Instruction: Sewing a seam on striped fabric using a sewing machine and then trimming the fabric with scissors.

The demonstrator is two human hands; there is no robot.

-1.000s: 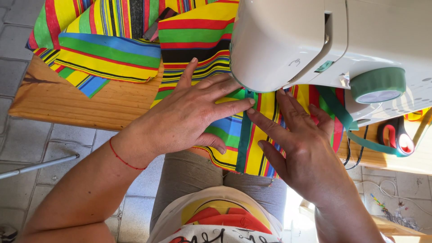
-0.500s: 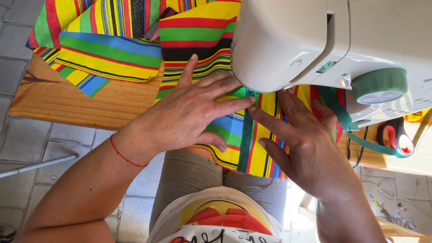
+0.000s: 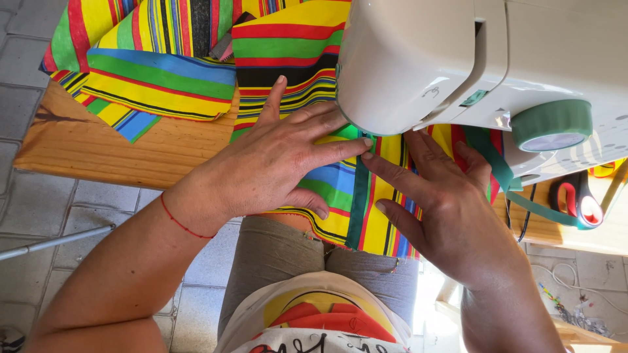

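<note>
Head view. The left hand (image 3: 275,167) lies flat and open, palm down, on the brightly striped multicoloured cotton fabric (image 3: 294,46), its fingertips at the front edge of the white plastic sewing machine head (image 3: 418,59). The right hand (image 3: 445,209) is also spread open, gripping nothing; its index finger presses the dark green binding strip (image 3: 358,209) that runs down the fabric between the two hands. Fabric and strip lie under both palms and hang over the near edge of the bare wooden table (image 3: 98,147) toward the person's lap. Red-handled scissors (image 3: 579,202) lie beyond the right hand, under the machine's green handwheel (image 3: 551,124).

Step in hand, as judged: guiding the seam under the needle, which the machine head hides. The next move calls for even pressure from both hands, fingertips kept clear of the needle, and the strip held aligned.
</note>
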